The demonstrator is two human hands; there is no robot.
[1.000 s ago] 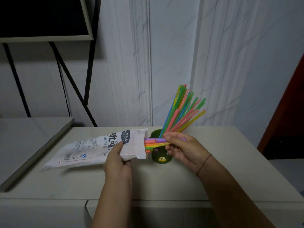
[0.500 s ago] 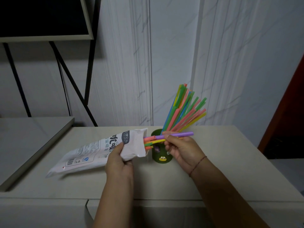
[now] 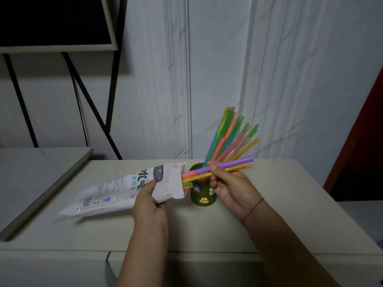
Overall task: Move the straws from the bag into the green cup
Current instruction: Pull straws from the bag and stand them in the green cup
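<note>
I'm seeing left hand point(image 3: 149, 204) gripping bag point(image 3: 124, 189) over table point(image 3: 279, 214). Right hand point(image 3: 232, 189) is pinching straws point(image 3: 238, 162) sticking half out of bag, crossing cup point(image 3: 202, 200) just left of it. Standing bunch point(image 3: 230, 137) is leaning behind fingers, black frame point(image 3: 113, 85) far left.

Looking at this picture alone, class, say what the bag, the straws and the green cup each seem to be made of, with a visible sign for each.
The bag is likely thin white plastic film: it creases and has a faint sheen. The straws are probably plastic: smooth, straight tubes in bright, even colours. The green cup is matt, plastic or ceramic, unclear.
</note>
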